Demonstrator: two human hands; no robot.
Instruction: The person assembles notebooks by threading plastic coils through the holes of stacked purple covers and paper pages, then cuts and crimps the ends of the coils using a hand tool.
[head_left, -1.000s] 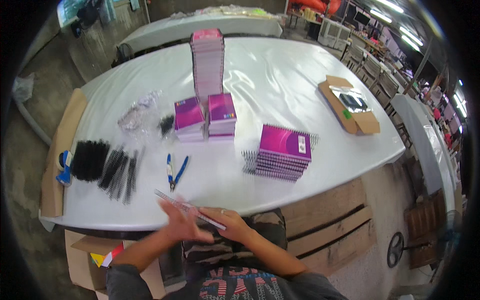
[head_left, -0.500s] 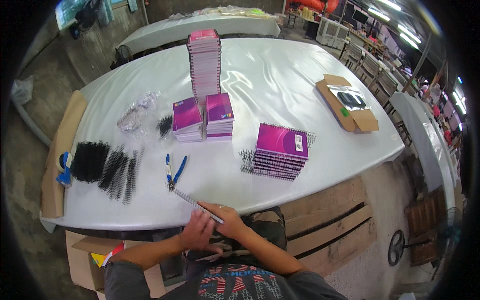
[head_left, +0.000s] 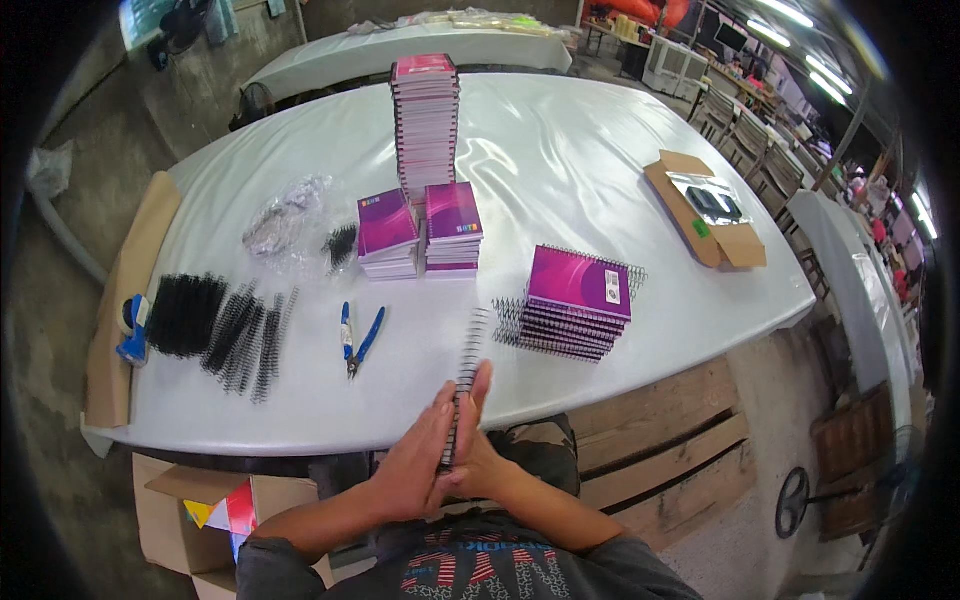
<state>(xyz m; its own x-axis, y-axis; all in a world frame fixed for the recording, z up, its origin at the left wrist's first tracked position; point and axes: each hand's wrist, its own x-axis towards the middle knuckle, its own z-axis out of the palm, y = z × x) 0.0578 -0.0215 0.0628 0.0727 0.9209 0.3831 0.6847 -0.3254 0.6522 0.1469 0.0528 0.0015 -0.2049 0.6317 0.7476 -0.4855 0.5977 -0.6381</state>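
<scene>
Between my two palms a notebook stands on edge, its spine up, with a black spiral coil running along it. The coil's free end sticks out past the fingertips toward the table; the covers are mostly hidden. My left hand presses flat on the left side, fingers straight and together. My right hand grips the other side, fingers pointing up. Blue-handled cutting pliers lie on the table to the left of the coil. A stack of purple notebooks with coils sticking out stands to the right.
On the white-covered table, loose black coils lie at left near a blue tape dispenser. Behind are crumpled clear plastic, two short purple stacks and a tall stack. An opened cardboard piece lies at far right.
The notebook has turned from slanting left to pointing away from me, and its coil has swung clear of the pliers. My hands now press it from both sides.
</scene>
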